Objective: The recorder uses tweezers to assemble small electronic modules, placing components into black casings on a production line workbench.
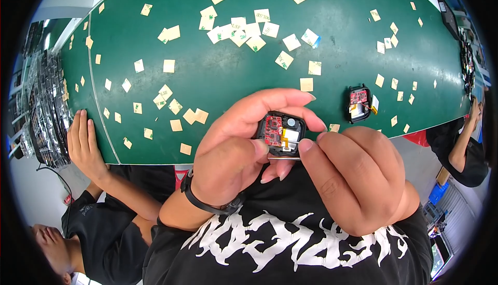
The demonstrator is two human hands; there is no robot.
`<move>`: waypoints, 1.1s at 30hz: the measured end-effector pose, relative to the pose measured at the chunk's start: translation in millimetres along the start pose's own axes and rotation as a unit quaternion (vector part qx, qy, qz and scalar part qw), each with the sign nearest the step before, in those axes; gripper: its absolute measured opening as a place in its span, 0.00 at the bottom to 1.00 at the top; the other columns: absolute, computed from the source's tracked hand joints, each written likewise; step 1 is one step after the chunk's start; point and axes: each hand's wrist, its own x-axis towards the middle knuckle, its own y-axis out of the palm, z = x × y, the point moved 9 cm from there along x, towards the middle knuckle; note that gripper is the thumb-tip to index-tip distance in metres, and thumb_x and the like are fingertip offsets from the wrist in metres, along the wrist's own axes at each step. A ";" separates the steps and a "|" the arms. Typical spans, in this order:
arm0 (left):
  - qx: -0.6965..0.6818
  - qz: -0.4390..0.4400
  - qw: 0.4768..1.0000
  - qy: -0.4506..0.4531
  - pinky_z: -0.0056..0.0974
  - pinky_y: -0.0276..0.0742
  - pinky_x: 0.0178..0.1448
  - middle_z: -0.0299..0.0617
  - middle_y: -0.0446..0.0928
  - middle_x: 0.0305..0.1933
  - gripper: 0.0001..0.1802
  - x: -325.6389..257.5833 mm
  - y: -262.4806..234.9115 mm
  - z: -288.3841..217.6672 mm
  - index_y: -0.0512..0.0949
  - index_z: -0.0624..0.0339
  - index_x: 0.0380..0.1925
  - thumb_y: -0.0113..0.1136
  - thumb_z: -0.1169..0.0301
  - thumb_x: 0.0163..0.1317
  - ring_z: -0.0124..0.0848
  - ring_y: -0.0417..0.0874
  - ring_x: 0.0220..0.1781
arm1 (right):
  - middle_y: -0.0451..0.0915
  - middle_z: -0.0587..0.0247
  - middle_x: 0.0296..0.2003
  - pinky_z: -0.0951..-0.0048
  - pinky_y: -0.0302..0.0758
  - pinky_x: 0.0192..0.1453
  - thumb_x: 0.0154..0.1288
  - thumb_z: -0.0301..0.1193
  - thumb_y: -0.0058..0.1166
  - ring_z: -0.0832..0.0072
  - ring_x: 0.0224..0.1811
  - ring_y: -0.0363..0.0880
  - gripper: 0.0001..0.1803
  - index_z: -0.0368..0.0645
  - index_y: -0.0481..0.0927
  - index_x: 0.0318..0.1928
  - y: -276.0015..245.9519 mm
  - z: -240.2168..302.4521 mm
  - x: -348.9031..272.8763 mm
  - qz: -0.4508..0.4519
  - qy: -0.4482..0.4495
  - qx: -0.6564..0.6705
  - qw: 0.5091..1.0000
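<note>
My left hand (pixel 228 150) curls around a black smartwatch case (pixel 281 134) with its inside facing up. In it a red circuit board (pixel 273 130) fills the left side. A silvery block with a yellow flex strip lies at the lower right, below a small round part. At the case's right edge, my right hand (pixel 358 176) has thumb and finger pinched together; what they grip, if anything, is too small to make out. Along the lower edge of the case runs a thin metallic strip (pixel 284 158). Beyond my right hand, a second opened watch case (pixel 359 103) rests on the table.
Many cream paper squares (pixel 256 44) are scattered over the green table (pixel 249 77). Stacked dark, shiny trays (pixel 47 108) stand at the left. A person's hand (pixel 87 145) rests on the table's left edge. Another person's arm (pixel 461 140) shows at the far right.
</note>
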 end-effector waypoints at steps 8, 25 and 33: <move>0.007 -0.006 1.000 -0.020 0.27 0.77 0.34 0.64 0.78 0.59 0.37 0.1 0.7 1.6 0.64 0.77 0.68 0.47 0.69 0.57 0.27 0.80 0.34 | 0.80 0.52 0.33 0.71 0.74 0.28 0.35 0.22 0.64 0.64 0.29 0.77 0.23 0.26 0.85 0.38 -0.5 -8.6 3.6 0.015 0.003 0.059 0.998; 0.053 -0.014 0.998 -0.020 0.30 0.77 0.32 0.68 0.77 0.58 0.38 0.2 2.7 -1.7 0.63 0.78 0.68 0.46 0.69 0.56 0.28 0.77 0.28 | 0.80 0.55 0.31 0.72 0.72 0.25 0.35 0.24 0.66 0.65 0.28 0.78 0.20 0.30 0.86 0.36 -16.7 -19.2 -2.2 0.009 0.024 0.072 0.997; 0.040 0.002 0.999 -0.003 0.30 0.78 0.33 0.70 0.76 0.58 0.38 1.3 2.1 -0.6 0.62 0.80 0.68 0.45 0.71 0.57 0.29 0.77 0.28 | 0.82 0.53 0.32 0.72 0.71 0.24 0.37 0.27 0.63 0.65 0.30 0.78 0.19 0.30 0.86 0.34 -24.3 -20.1 -2.2 0.003 0.017 0.064 0.998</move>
